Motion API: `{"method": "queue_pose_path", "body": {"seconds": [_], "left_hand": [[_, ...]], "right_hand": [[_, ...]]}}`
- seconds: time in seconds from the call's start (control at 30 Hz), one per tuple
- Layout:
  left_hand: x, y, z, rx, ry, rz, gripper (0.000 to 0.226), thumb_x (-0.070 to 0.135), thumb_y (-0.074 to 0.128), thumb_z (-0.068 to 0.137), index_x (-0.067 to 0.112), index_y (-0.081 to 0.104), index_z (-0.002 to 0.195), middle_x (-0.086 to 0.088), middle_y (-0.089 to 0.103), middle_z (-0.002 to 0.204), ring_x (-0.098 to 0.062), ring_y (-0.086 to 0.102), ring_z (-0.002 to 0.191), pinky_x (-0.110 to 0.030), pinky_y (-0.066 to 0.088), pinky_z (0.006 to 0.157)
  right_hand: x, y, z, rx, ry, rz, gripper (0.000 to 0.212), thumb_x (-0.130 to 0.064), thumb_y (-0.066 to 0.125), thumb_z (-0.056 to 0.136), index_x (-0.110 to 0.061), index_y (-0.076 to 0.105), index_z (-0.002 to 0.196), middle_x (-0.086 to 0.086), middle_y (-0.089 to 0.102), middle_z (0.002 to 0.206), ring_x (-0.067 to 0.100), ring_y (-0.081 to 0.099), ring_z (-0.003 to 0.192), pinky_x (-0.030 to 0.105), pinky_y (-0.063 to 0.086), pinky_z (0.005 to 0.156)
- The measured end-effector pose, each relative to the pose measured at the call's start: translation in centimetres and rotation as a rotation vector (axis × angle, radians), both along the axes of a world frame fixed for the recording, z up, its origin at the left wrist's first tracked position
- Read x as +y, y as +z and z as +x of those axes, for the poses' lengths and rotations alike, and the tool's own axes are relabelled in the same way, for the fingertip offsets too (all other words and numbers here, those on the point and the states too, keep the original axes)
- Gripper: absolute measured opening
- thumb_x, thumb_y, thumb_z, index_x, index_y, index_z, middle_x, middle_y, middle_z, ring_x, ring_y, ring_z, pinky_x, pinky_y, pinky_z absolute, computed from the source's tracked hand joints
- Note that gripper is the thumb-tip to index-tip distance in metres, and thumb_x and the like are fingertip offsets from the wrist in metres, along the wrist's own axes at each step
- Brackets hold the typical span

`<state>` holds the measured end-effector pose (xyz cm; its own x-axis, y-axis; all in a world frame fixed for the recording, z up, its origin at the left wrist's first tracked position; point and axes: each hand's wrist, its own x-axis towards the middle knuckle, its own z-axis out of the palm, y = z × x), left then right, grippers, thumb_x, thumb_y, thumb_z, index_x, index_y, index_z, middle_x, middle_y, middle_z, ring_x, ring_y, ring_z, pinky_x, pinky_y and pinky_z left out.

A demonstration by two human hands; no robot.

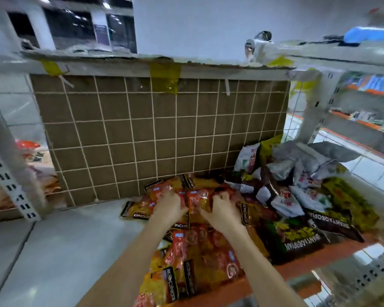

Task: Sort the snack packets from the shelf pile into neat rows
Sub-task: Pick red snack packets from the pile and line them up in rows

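The red-and-yellow snack packets [193, 240] lie in a loose heap on the white shelf [60, 244], running from the near edge to the wire-grid back panel [160, 134]. Both hands work its far end: the left hand [170, 206] and right hand [223, 210] each curl their fingers onto a red packet [196, 199]. Best to square a few together, then slide them left, clear of the green and silver bags [297, 196] on the right.

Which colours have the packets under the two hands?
Red and orange-yellow with black end bands, seen in the head view.
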<state>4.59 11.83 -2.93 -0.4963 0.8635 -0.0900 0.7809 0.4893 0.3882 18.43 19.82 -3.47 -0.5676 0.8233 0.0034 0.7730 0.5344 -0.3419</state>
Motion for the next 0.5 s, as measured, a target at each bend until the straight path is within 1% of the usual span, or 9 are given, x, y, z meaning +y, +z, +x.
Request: {"method": "queue_pose_path", "body": {"seconds": [0.03,0.07,0.1,0.13,0.2,0.3,0.4,0.5], "left_hand": [[0.3,0.0,0.2,0.001,0.024,-0.022,0.024,0.032,0.059,0.089,0.009,0.059,0.094,-0.016,0.055,0.115,-0.031,0.053,0.110,-0.040,0.045,0.094],[0.5,0.1,0.4,0.011,0.057,-0.044,0.034,0.035,0.057,0.090,0.008,0.056,0.110,-0.018,0.047,0.128,-0.031,0.049,0.117,-0.041,0.042,0.099],[0.8,0.3,0.7,0.021,0.102,-0.074,0.046,0.038,0.056,0.091,0.006,0.050,0.123,-0.019,0.038,0.137,-0.031,0.046,0.122,-0.041,0.040,0.102],[1.0,0.4,0.8,0.028,0.140,-0.088,0.054,0.040,0.056,0.090,0.005,0.045,0.130,-0.019,0.033,0.141,-0.030,0.045,0.123,-0.041,0.039,0.103],[1.6,0.4,1.0,0.014,0.195,-0.106,0.061,0.043,0.058,0.089,0.004,0.043,0.133,-0.020,0.034,0.141,-0.030,0.046,0.122,-0.040,0.040,0.103],[2.1,0.3,1.2,-0.032,0.298,-0.122,0.064,0.049,0.060,0.085,0.004,0.047,0.129,-0.017,0.045,0.135,-0.029,0.045,0.122,-0.040,0.042,0.100],[2.5,0.5,2.1,-0.018,0.382,-0.131,0.068,0.046,0.059,0.087,0.001,0.039,0.135,-0.017,0.039,0.139,-0.030,0.042,0.126,-0.040,0.041,0.101],[2.8,0.8,2.9,0.034,0.441,-0.132,0.065,0.039,0.057,0.089,0.000,0.035,0.136,-0.018,0.038,0.141,-0.032,0.040,0.128,-0.041,0.041,0.099]], "right_hand": [[0.7,-0.4,-0.1,-0.010,0.023,0.021,0.067,-0.056,0.057,0.083,-0.010,0.046,0.131,0.009,0.038,0.138,0.028,0.046,0.120,0.038,0.045,0.097],[1.4,-0.7,-0.2,0.004,0.046,0.046,0.067,-0.056,0.059,0.082,-0.011,0.047,0.129,0.010,0.040,0.136,0.028,0.046,0.120,0.036,0.044,0.098],[2.2,-0.8,-0.3,0.026,0.070,0.065,0.066,-0.056,0.060,0.080,-0.011,0.050,0.127,0.010,0.044,0.133,0.027,0.047,0.119,0.034,0.043,0.098],[2.9,-0.8,-0.3,0.042,0.093,0.067,0.065,-0.057,0.061,0.079,-0.011,0.052,0.124,0.010,0.047,0.130,0.026,0.047,0.118,0.032,0.042,0.099],[3.9,-0.8,-0.4,0.059,0.135,0.032,0.065,-0.058,0.062,0.077,-0.010,0.055,0.122,0.011,0.049,0.127,0.027,0.048,0.117,0.031,0.039,0.100],[4.7,-0.9,-0.4,0.095,0.174,-0.035,0.061,-0.053,0.063,0.080,-0.012,0.053,0.123,0.011,0.047,0.129,0.028,0.045,0.120,0.032,0.036,0.099],[5.2,-1.4,-0.1,0.151,0.208,-0.108,0.062,-0.050,0.065,0.081,-0.014,0.048,0.127,0.009,0.041,0.134,0.026,0.040,0.125,0.030,0.034,0.101],[5.3,-1.6,-0.1,0.196,0.217,-0.138,0.064,-0.054,0.068,0.077,-0.013,0.052,0.123,0.009,0.043,0.131,0.026,0.040,0.123,0.031,0.035,0.100]]}}
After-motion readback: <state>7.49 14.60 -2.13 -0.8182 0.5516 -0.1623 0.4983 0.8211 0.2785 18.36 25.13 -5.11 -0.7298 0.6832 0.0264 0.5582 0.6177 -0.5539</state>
